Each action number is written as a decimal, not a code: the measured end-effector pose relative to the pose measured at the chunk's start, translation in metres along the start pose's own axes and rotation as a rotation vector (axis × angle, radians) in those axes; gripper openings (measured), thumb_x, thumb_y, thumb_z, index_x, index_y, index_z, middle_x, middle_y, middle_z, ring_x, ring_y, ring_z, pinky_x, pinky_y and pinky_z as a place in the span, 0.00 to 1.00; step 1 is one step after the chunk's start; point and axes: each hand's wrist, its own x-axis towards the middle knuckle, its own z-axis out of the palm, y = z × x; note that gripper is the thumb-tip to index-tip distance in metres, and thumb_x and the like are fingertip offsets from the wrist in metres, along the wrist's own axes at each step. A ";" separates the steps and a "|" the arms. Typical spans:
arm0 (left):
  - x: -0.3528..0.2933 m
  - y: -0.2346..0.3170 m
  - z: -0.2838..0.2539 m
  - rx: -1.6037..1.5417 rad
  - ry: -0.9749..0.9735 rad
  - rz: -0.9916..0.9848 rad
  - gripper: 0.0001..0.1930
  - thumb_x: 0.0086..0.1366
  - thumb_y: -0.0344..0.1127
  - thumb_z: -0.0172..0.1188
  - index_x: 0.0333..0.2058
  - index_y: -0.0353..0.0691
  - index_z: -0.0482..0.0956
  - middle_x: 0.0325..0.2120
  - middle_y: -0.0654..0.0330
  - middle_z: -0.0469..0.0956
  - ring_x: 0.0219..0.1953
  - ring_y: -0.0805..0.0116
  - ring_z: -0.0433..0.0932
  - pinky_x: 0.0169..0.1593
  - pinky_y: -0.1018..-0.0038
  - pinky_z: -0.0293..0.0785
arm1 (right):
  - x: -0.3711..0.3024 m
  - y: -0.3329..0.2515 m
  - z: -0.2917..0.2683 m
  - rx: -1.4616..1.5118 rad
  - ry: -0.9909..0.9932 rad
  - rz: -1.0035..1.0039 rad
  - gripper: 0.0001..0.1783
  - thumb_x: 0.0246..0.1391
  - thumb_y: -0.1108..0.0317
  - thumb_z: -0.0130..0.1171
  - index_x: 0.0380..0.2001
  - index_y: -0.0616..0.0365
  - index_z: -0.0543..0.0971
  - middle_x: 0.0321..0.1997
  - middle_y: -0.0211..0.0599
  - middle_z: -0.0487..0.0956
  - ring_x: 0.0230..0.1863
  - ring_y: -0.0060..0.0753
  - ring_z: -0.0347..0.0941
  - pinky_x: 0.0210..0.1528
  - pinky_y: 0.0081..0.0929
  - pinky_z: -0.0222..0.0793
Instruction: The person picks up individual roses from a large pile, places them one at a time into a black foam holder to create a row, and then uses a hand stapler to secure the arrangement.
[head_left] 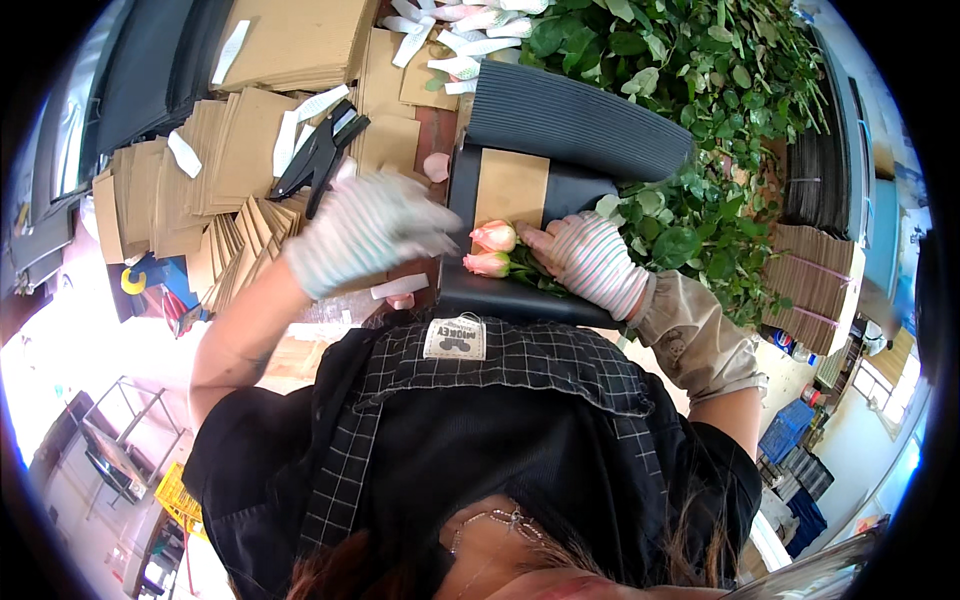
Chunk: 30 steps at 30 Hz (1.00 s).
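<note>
Two pale pink rosebuds with peach tints [493, 238] are lying side by side on a smooth black sheet [490, 295], their heads pointing left and the upper one reaching over the lower end of a flat tan cardboard rectangle [512, 185]. The person's right hand, in a white knitted glove with coloured stripes [598, 258], is resting just right of the blooms, over their stems. Its bare fingertips are bending toward the flowers; whether the fingers are gripping the stems or only pressing on them, one cannot tell. The left hand, in a similar striped glove [370, 225], is hovering to the left of the roses, apart from them. Motion is blurring its fingers, so how far they are opening and whether they are holding anything cannot be told.

Above the cardboard rectangle, a ribbed black sheet [575, 120] is curving across the work area. A loose pink petal [436, 166] is lying to the left, on the reddish-brown surface [432, 130]. Beyond the left hand, a black stapler [320, 155] is leaning across stacked tan cardboard pieces [235, 150]. White mesh sleeves [470, 45] are piling up at the top, while leafy green stems [680, 60] are filling the upper right.
</note>
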 end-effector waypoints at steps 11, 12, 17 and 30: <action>0.035 0.023 0.045 0.041 -0.289 0.195 0.11 0.55 0.38 0.59 0.38 0.51 0.79 0.28 0.60 0.77 0.29 0.57 0.77 0.32 0.64 0.74 | -0.001 0.001 -0.002 0.078 -0.050 0.078 0.16 0.54 0.61 0.52 0.47 0.48 0.73 0.25 0.37 0.76 0.28 0.45 0.75 0.30 0.42 0.70; 0.024 0.026 0.046 -0.111 0.007 0.012 0.11 0.56 0.37 0.60 0.39 0.48 0.78 0.29 0.60 0.77 0.29 0.60 0.77 0.33 0.66 0.74 | -0.004 0.002 -0.001 0.082 -0.044 0.082 0.16 0.54 0.61 0.52 0.47 0.48 0.73 0.25 0.37 0.76 0.28 0.45 0.75 0.30 0.42 0.70; -0.008 0.015 0.082 -1.063 0.408 -0.910 0.16 0.62 0.37 0.58 0.43 0.30 0.74 0.33 0.58 0.77 0.34 0.73 0.74 0.40 0.74 0.71 | 0.000 0.001 0.001 0.215 -0.053 0.106 0.17 0.54 0.62 0.52 0.47 0.51 0.74 0.33 0.39 0.77 0.33 0.46 0.74 0.33 0.42 0.71; 0.020 0.015 0.073 -1.022 0.069 -1.091 0.23 0.61 0.42 0.59 0.49 0.33 0.71 0.27 0.61 0.76 0.19 0.77 0.71 0.16 0.80 0.65 | 0.000 -0.016 -0.031 0.099 0.097 0.013 0.14 0.49 0.53 0.58 0.30 0.52 0.80 0.24 0.36 0.77 0.29 0.45 0.74 0.33 0.42 0.69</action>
